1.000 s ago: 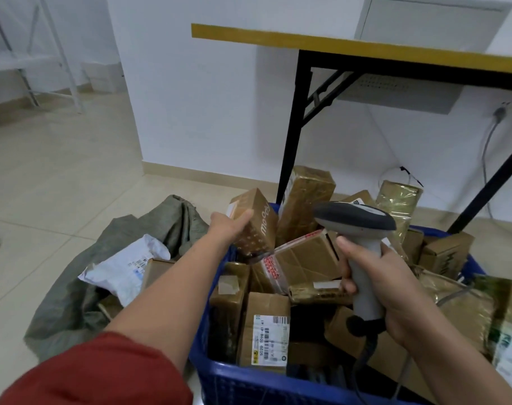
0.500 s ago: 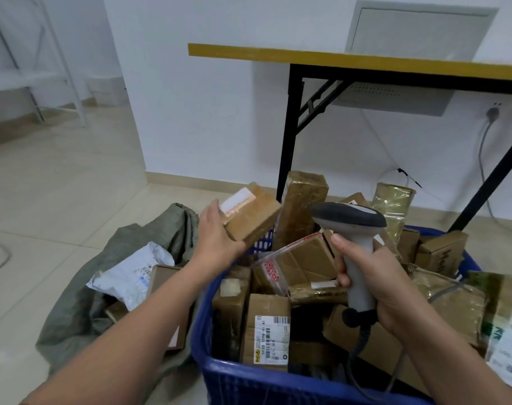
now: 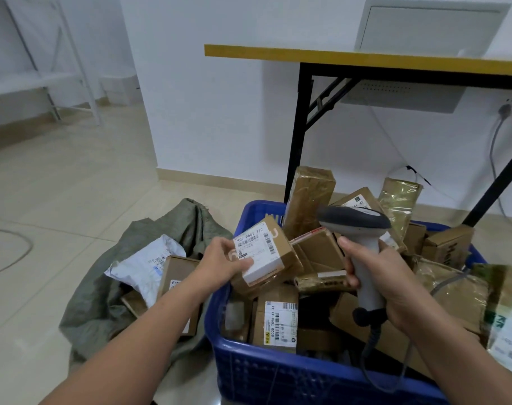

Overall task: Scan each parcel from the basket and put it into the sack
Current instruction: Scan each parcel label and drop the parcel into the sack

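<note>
My left hand (image 3: 222, 260) grips a small brown cardboard parcel (image 3: 266, 252) over the left side of the blue basket (image 3: 278, 372). Its white barcode label faces up toward me. My right hand (image 3: 386, 279) holds the grey handle of a barcode scanner (image 3: 357, 226), whose dark head hangs just right of the parcel and points left. Several taped brown parcels fill the basket. An open grey-green sack (image 3: 108, 290) lies on the floor left of the basket, with a white mailer bag (image 3: 144, 263) and brown boxes inside.
A yellow-edged table (image 3: 365, 58) on black legs stands behind the basket against the white wall. The scanner's cable (image 3: 371, 343) hangs over the basket. A white metal rack (image 3: 44, 80) stands at the far left. Tiled floor spreads to the left.
My left hand lifted the small parcel out of the basket, drew it toward me and turned it label-up. The scanner stayed over the basket, now close beside the label.
</note>
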